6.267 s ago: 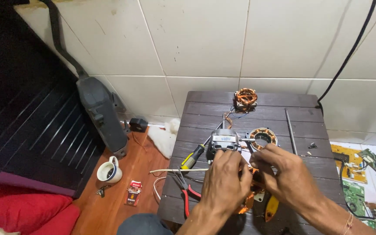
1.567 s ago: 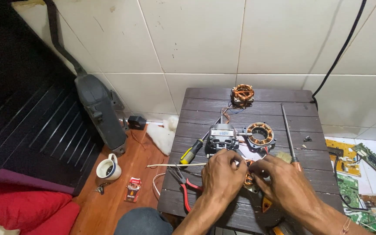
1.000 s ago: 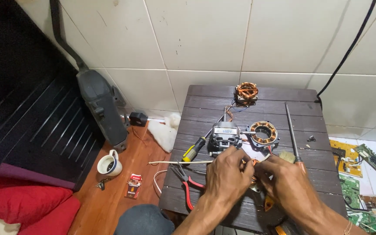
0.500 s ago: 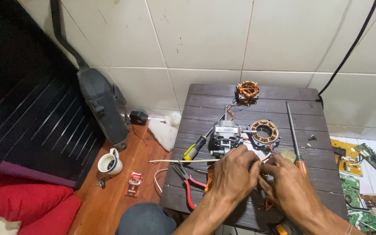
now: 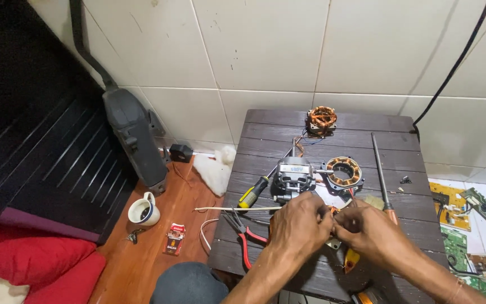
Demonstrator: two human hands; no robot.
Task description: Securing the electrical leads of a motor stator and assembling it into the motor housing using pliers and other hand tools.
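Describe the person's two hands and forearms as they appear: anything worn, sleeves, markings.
Both forearms are bare, with no sleeves in view. The left hand wears no glove, ring or watch that shows. The right hand is also ungloved; a thin band circles its wrist near the frame's lower right corner. No markings are visible on either.

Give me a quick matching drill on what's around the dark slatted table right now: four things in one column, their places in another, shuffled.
Things:
1. mug
2. copper-wound coil
3. red-handled pliers
4. long screwdriver with the orange handle

Places:
A. at the table's far edge, near the tiled wall
B. on the table, just left of the left hand
C. on the wooden floor, left of the table
D. on the table's right side, beyond the right hand

Pairs: 1-C, 2-A, 3-B, 4-D
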